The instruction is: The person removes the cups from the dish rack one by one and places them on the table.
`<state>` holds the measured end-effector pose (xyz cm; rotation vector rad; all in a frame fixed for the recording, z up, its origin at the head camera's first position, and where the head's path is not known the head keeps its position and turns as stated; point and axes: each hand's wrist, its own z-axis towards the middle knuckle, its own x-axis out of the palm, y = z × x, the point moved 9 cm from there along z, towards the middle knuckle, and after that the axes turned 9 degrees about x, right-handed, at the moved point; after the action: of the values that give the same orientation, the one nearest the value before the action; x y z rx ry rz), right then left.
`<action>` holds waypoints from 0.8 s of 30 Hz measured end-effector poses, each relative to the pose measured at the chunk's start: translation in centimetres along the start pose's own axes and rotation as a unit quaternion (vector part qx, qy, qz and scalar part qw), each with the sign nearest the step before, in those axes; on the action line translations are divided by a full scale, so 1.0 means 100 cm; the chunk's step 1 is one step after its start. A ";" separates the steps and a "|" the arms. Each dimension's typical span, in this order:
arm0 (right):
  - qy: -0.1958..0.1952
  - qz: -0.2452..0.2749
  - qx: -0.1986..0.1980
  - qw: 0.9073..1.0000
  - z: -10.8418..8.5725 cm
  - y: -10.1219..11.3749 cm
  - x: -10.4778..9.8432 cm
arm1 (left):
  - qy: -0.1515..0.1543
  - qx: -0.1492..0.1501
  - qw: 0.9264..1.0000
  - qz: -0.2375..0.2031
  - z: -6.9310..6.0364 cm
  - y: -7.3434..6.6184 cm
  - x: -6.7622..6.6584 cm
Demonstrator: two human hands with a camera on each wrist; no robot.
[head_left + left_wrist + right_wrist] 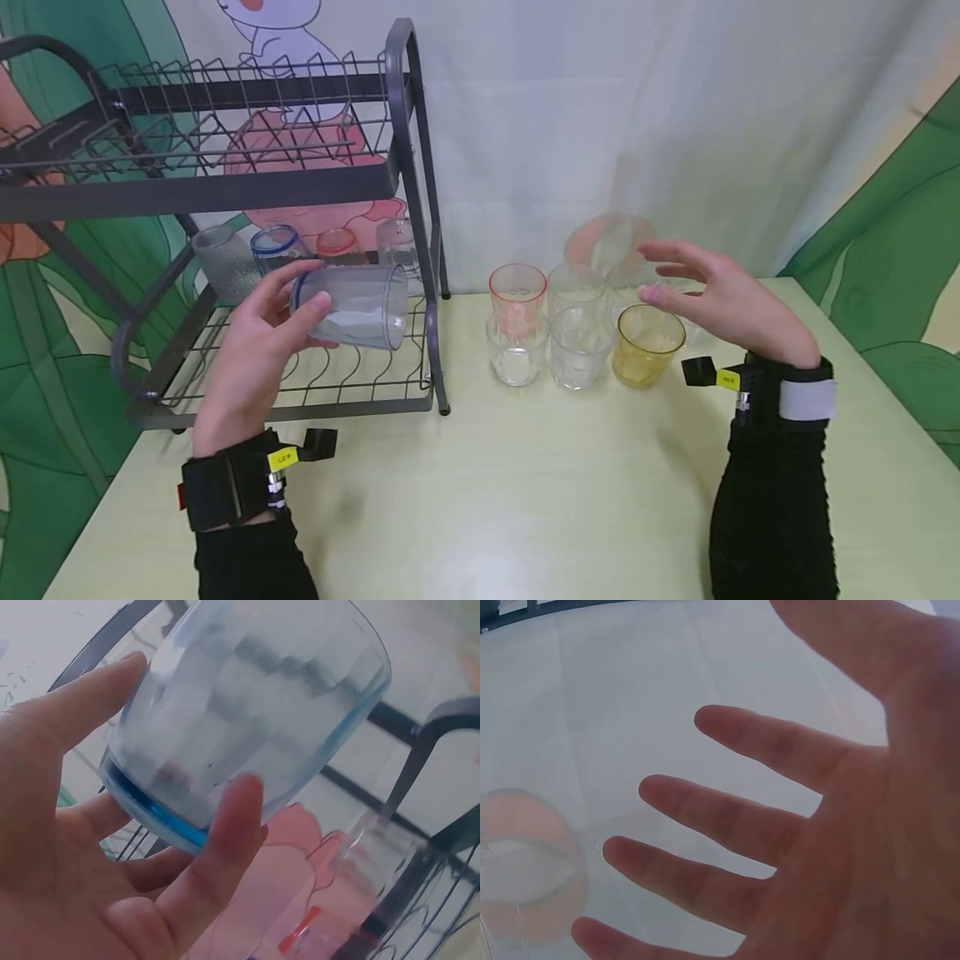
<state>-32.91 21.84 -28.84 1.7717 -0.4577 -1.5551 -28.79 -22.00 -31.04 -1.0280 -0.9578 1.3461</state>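
My left hand [251, 354] grips a clear, blue-tinted drinking glass [356, 307] near its base, thumb on one side and fingers on the other. The glass lies almost sideways in front of the rack's lower shelf, its mouth to the right. Its thick blue bottom [154, 806] faces the palm in the left wrist view. My right hand [731, 304] hovers with spread fingers [727, 821], holding nothing. Just below and left of it stands a yellow glass [647, 354]. Beside that are a clear glass [581, 350] and a red-rimmed glass [517, 287].
A dark two-tier dish rack [431, 408] stands at left on the pale table [510, 508]. On its lower shelf, upside down, sit a frosted glass [228, 267], a blue-based glass [277, 243], a red-based glass [341, 244] and a clear one [396, 242]. A curtain [540, 125] hangs behind.
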 end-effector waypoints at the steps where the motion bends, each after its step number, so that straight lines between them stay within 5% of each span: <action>1: -0.001 0.000 -0.002 1.000 0.000 0.001 0.000 | 0.007 -0.001 1.000 0.000 0.000 0.000 0.005; 9: 0.002 0.002 -0.021 1.000 -0.001 0.014 0.006 | 0.071 -0.019 0.997 0.008 0.005 0.003 0.052; 24: 0.021 0.022 -0.065 0.997 -0.001 0.041 0.023 | 0.139 -0.010 0.987 -0.084 0.017 0.011 0.132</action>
<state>-31.58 17.51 -27.58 1.6803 -0.3640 -1.4810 -30.55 -8.79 -32.12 -1.0927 -0.8276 1.0251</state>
